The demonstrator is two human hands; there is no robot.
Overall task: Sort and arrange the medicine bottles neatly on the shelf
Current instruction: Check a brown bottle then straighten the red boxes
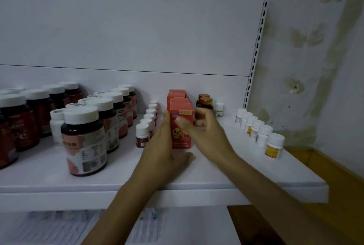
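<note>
A row of red boxes (180,112) stands front to back in the middle of the white shelf (216,178). My left hand (164,147) lies flat against the left side of the front box, its thumb stretched along the shelf before it. My right hand (203,128) is blurred; its thumb crosses the box's front and its fingers curl round the right side. Just behind those fingers stand two brown bottles with copper caps (205,100). A line of small red-labelled bottles (141,135) runs left of the boxes.
Large dark bottles with white caps (83,140) fill the shelf's left in rows, with white bottles (57,126) between them. Several small yellow-labelled bottles (274,145) line the right end near the edge. One small white bottle (219,110) stands at the back. A lower shelf (187,225) shows below.
</note>
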